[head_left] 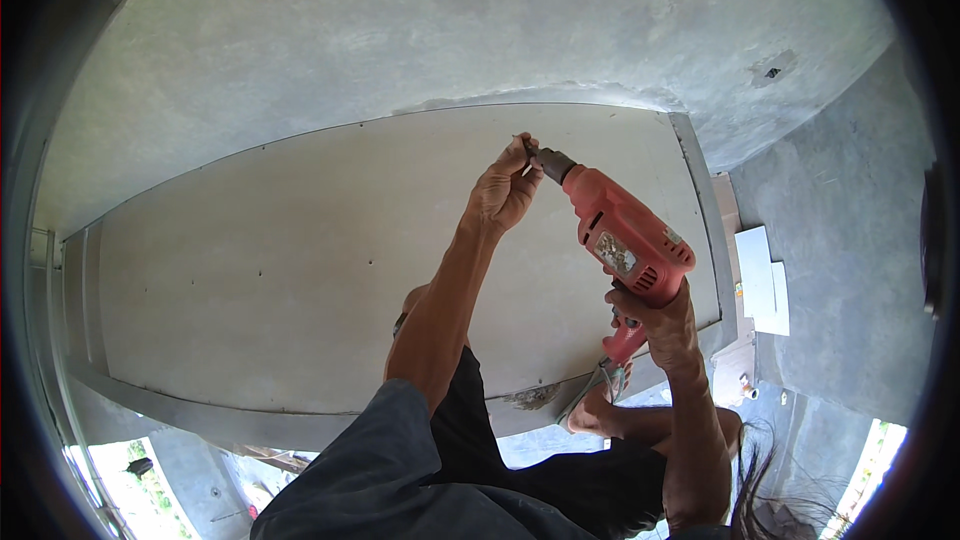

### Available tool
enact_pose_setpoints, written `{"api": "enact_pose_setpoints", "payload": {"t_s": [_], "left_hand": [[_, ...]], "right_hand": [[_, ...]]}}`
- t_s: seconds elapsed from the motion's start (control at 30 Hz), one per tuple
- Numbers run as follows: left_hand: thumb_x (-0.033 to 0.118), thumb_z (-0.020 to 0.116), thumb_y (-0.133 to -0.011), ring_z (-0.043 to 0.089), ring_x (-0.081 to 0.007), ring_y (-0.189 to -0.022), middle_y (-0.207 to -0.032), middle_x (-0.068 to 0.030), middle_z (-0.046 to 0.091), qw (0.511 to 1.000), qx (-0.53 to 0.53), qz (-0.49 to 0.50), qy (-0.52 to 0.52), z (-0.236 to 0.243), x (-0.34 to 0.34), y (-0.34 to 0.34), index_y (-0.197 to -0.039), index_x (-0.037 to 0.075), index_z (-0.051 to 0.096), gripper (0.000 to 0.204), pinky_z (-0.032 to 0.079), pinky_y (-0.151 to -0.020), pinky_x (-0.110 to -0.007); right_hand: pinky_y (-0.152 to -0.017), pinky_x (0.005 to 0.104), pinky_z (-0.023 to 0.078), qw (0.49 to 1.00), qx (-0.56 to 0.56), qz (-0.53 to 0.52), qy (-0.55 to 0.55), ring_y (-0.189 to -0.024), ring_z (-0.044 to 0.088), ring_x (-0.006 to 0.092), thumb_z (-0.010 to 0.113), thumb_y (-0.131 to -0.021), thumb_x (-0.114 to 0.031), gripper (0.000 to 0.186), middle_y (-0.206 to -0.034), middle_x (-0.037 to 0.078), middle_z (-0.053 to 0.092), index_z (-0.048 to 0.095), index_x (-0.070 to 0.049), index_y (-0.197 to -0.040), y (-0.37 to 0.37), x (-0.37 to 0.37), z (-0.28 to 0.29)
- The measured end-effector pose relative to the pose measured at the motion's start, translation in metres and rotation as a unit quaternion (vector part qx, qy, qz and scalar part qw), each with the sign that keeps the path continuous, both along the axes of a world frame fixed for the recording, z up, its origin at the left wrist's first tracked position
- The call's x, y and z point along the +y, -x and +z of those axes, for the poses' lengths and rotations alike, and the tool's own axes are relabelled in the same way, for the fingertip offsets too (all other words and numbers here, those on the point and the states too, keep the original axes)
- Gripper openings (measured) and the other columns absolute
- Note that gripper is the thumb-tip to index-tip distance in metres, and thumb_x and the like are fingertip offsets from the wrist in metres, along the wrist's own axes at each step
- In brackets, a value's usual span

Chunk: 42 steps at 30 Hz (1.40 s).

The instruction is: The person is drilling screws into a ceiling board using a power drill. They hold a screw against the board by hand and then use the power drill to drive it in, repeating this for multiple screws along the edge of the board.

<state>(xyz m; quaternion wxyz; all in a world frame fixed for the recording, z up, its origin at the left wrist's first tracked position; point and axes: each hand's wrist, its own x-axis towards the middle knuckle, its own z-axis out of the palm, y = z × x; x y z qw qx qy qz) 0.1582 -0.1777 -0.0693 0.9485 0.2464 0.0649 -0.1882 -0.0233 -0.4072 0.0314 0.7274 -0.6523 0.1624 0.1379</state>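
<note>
A red corded power drill (632, 230) points up and to the left, its worn label facing me. My right hand (660, 318) is wrapped round its rear and handle, fingers by the trigger. At the front is a dark chuck (553, 164). My left hand (507, 188) reaches up to it, thumb and fingers pinching a small dark piece (530, 148) at the chuck's tip. Whether that piece is a bit or a screw is hidden by the fingers. Both hands are above a pale flat panel (270, 240), and the drill does not visibly touch it.
A grey frame edge (702, 205) borders the panel, which has several small holes. Beyond rises a grey plastered wall (480, 30). White sheets (762, 280) lean at the right. My bare foot (610, 400) and the drill's cord (588, 390) are near the panel's front edge.
</note>
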Motion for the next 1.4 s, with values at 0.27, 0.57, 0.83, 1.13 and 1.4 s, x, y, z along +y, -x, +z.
{"api": "enact_pose_setpoints", "payload": {"t_s": [0.27, 0.57, 0.83, 1.13, 1.4], "left_hand": [[0.012, 0.067, -0.101, 0.065, -0.016, -0.11, -0.12, -0.0065, 0.065, 0.998, -0.005, -0.005, 0.07, -0.002, -0.018, 0.004, -0.126, 0.001, 0.062, 0.028, 0.052, -0.105, -0.024], [0.027, 0.066, -0.098, 0.035, -0.0411, -0.149, -0.16, -0.0308, 0.033, 0.378, -0.314, -0.228, -0.84, -0.18, 0.1, -0.077, -0.152, -0.01, 0.033, 0.074, 0.037, -0.12, -0.046], [0.038, 0.058, -0.102, 0.036, -0.0299, -0.147, -0.159, -0.0132, 0.035, 0.18, -0.311, -0.193, -0.913, -0.243, 0.116, -0.195, -0.155, -0.003, 0.034, 0.071, 0.039, -0.118, -0.046], [0.037, 0.051, -0.104, 0.015, -0.0303, -0.158, -0.172, -0.0146, 0.013, 0.204, -0.27, -0.22, -0.915, -0.271, 0.133, -0.226, -0.163, -0.001, 0.011, 0.081, 0.023, -0.126, -0.049], [0.028, 0.048, -0.101, 0.013, -0.0302, -0.16, -0.173, -0.0163, 0.009, 0.186, -0.262, -0.322, -0.891, -0.249, 0.134, -0.243, -0.163, -0.003, 0.009, 0.08, 0.022, -0.127, -0.048]], "right_hand": [[-0.057, 0.0289, 0.057, 0.989, -0.073, -0.081, -0.098, -0.069, 0.065, 0.0135, 0.072, -0.074, 0.006, 0.05, -0.101, 0.01, 0.07, 0.062, 0.0, -0.123, 0.007, 0.008, -0.022], [-0.052, 0.0309, 0.055, 0.991, -0.058, -0.114, -0.047, -0.063, 0.063, 0.0173, 0.067, -0.072, 0.008, 0.051, -0.095, 0.015, 0.068, 0.058, 0.003, -0.122, 0.028, -0.016, -0.003], [-0.05, 0.03, 0.055, 0.968, 0.026, -0.24, 0.063, -0.06, 0.063, 0.0172, 0.068, -0.069, 0.003, 0.054, -0.088, 0.013, 0.065, 0.057, 0.005, -0.121, 0.066, -0.057, 0.007], [-0.05, 0.0294, 0.055, 0.961, 0.017, -0.24, 0.14, -0.06, 0.063, 0.017, 0.068, -0.066, 0.001, 0.056, -0.086, 0.013, 0.065, 0.057, 0.005, -0.121, 0.032, -0.097, 0.012], [-0.044, 0.0279, 0.051, 0.972, -0.033, -0.095, 0.211, -0.051, 0.058, 0.0119, 0.062, -0.067, 0.007, 0.05, -0.085, 0.01, 0.067, 0.061, 0.004, -0.116, -0.138, -0.047, 0.0]]}}
